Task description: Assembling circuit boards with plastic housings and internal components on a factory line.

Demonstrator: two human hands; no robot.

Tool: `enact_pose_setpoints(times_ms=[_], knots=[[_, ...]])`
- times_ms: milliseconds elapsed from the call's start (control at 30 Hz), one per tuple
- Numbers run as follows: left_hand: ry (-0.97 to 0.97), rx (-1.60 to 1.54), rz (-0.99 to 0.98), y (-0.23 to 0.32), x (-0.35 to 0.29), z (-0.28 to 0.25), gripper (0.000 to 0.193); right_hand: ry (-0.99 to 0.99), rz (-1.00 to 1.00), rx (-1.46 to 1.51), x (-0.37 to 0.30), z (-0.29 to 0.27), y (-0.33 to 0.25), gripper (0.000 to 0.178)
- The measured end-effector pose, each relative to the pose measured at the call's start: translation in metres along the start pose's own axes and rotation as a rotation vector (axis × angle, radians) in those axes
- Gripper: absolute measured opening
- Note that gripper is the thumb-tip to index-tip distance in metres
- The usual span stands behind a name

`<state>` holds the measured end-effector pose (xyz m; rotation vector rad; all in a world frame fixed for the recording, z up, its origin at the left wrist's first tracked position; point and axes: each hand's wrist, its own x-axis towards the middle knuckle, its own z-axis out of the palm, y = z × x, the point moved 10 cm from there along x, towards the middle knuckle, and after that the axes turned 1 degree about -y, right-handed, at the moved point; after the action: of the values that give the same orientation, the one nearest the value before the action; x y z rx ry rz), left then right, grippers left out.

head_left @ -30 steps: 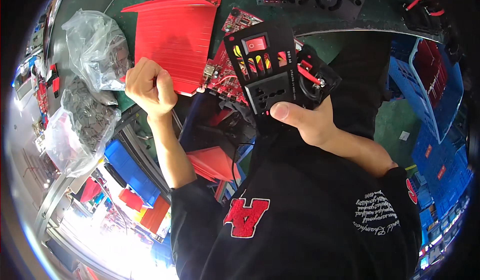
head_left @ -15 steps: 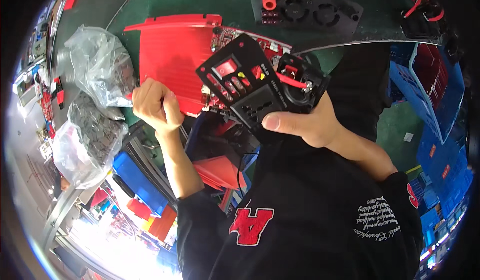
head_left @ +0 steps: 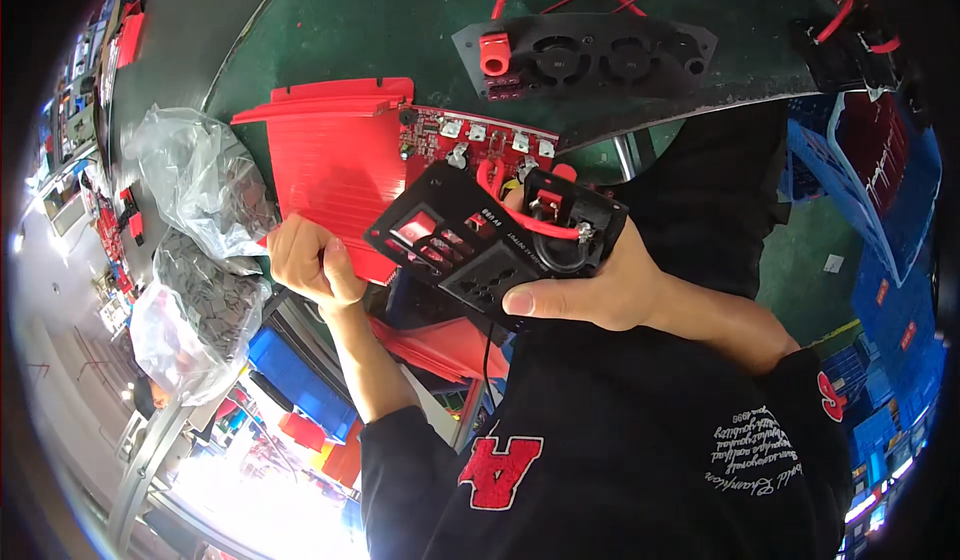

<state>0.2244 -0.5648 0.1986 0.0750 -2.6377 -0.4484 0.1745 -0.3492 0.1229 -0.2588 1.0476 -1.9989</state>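
Note:
My right hand (head_left: 610, 295) grips a black end panel (head_left: 450, 230), its thumb pressed on the front beside the socket and most of its fingers hidden behind. A red rocker switch shows on the panel, which is held tilted. A black block (head_left: 570, 210) with a red wire and a black coiled lead sits against it, above the same hand. Behind lies a red ribbed metal housing (head_left: 335, 165) with a red circuit board (head_left: 460, 135) along its right side. My left hand (head_left: 315, 265) is closed at the housing's lower left corner; whatever its curled fingers hold is hidden.
A black fan plate (head_left: 590, 60) with a red ring fitting and red cables lies on the green table (head_left: 400, 20). Clear plastic bags (head_left: 200, 175) stand left of the housing. Blue crates (head_left: 880, 330) are at the right, with red sheets (head_left: 440, 345) below the table edge.
The black panel has tilted to a flatter angle and shifted slightly left, showing more of the circuit board. The view has shifted too. My left hand stays closed at the housing's corner.

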Motion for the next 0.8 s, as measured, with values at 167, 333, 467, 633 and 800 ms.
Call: enact_pose_setpoints(times_ms=[167, 333, 467, 633, 800], knots=[[-0.01, -0.034, 0.0, 0.002, 0.003, 0.002, 0.031, 0.015, 0.037, 0.023, 0.004, -0.002, 0.001, 0.057], [-0.068, -0.019, 0.016, 0.007, 0.007, 0.001, 0.025, -0.107, -0.063, -0.194, 0.012, 0.004, -0.007, 0.064], [-0.104, 0.007, -0.042, 0.0, 0.005, 0.004, 0.024, -0.107, 0.09, -0.128, 0.011, -0.005, 0.001, 0.069], [-0.044, -0.045, -0.008, 0.001, 0.001, 0.0, 0.033, -0.116, -0.019, -0.21, 0.012, -0.006, -0.009, 0.066], [-0.037, -0.031, 0.016, 0.001, 0.002, 0.0, 0.025, -0.097, 0.081, -0.123, 0.013, -0.004, -0.008, 0.063]])
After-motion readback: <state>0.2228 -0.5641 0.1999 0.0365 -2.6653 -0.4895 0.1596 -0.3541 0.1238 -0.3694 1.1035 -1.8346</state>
